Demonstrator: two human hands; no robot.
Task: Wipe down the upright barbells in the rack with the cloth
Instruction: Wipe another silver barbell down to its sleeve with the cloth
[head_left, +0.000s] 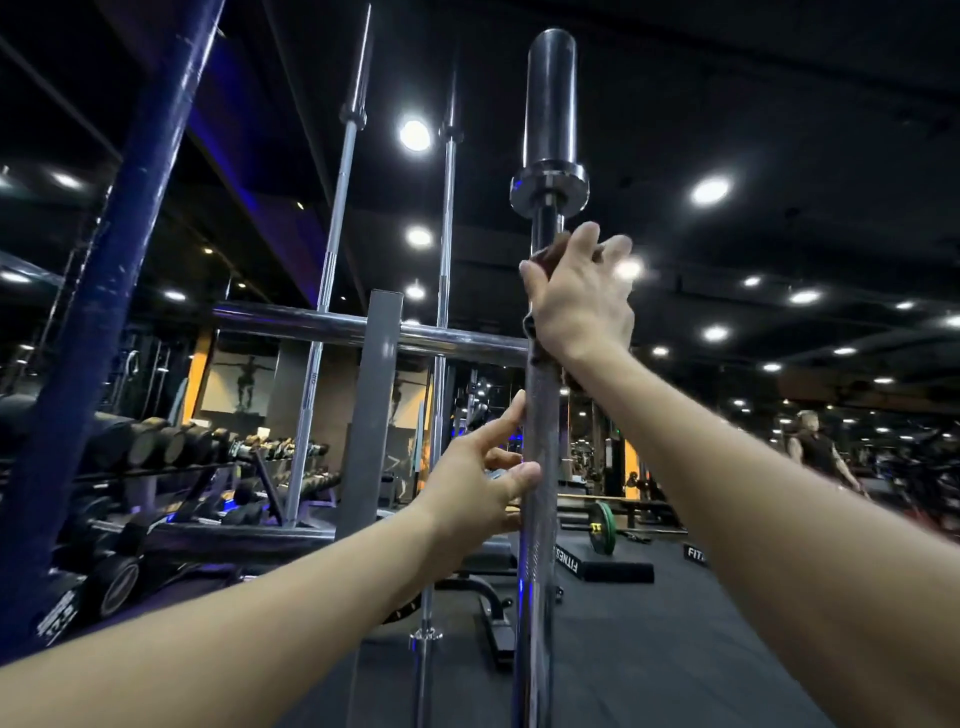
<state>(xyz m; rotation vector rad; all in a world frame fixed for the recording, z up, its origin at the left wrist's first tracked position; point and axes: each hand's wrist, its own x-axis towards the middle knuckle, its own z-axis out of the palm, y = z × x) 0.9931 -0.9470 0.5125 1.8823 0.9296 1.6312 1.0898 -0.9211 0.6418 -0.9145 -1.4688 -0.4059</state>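
Observation:
A chrome barbell (540, 519) stands upright right in front of me, its thick sleeve and collar at the top. My right hand (582, 299) grips the shaft just below the collar, with a dark cloth (535, 343) wrapped between palm and bar. Lower down, my left hand (480, 483) touches the shaft from the left with thumb and forefinger, fingers loosely spread. Two more upright barbells stand behind to the left, one leaning (332, 260) and one straight (444, 291).
A horizontal chrome rail (311, 325) and a grey post (371, 426) of the rack cross behind the bars. A thick blue pillar (104, 291) rises at left. Dumbbell racks (171, 457) line the left side. A loaded bar with a green plate (602, 527) lies on the floor; a person (815, 447) stands far right.

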